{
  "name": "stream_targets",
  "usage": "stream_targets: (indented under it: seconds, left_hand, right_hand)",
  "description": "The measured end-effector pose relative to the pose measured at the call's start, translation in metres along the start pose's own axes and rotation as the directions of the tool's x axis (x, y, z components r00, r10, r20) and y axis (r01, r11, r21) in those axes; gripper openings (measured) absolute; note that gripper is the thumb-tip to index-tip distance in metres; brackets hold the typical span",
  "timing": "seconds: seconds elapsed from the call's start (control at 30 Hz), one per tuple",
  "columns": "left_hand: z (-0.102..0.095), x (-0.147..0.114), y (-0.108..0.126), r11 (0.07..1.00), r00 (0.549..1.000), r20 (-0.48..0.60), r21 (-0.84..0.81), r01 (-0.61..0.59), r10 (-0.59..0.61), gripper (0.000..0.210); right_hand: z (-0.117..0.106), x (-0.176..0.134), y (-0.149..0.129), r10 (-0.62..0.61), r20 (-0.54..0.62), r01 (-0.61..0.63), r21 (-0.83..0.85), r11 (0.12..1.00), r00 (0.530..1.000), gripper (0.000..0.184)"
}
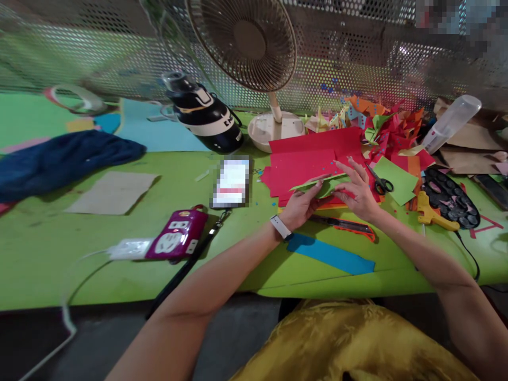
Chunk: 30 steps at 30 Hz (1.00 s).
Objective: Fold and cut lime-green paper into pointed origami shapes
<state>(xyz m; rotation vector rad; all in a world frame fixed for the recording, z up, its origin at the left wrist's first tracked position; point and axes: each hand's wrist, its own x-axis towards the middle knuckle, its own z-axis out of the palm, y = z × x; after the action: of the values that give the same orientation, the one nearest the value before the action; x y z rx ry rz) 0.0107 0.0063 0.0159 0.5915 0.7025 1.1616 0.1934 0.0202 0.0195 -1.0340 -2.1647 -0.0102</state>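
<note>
Between my two hands is a folded piece of green paper [328, 187], raised over a stack of red paper [305, 161]. My left hand [300, 205], with a watch strap at the wrist, pinches its left part. At its right part my right hand [355, 191] closes thumb and forefinger on it, the other fingers lifted. An orange utility knife [349, 226] lies just below the hands, and a blue paper strip [331, 254] is nearer the table edge. Black scissors [381, 182] rest right of my right hand, beside a flat green paper piece [397, 179].
A fan [273, 129] and a black bottle [210, 124] stand at the back. Left are a phone [231, 181], a purple power strip [174, 235] and dark blue cloth [67, 159]. Right are a yellow glue gun [432, 214], a black palette [452, 198] and paper scraps [397, 127].
</note>
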Motion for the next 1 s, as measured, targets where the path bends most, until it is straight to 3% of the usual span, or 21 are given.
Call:
stream_targets:
  seconds: [0.17,0.37,1.0]
  left_hand:
    - [0.003,-0.003,-0.002,0.998,0.999,0.029,0.046,-0.038,0.037,0.027]
    - [0.002,-0.007,-0.003,0.982,0.983,0.147,0.142,-0.127,0.106,0.038]
    - [-0.007,-0.006,-0.011,0.947,0.964,0.236,0.263,-0.185,0.123,0.053]
  right_hand:
    - [0.004,-0.003,-0.012,0.106,-0.036,-0.107,-0.015,0.994,0.994,0.015]
    - [0.005,-0.005,-0.02,0.196,-0.057,-0.194,0.033,0.98,0.979,0.012]
    - [0.002,-0.003,-0.022,0.252,-0.128,-0.25,0.029,0.968,0.959,0.013]
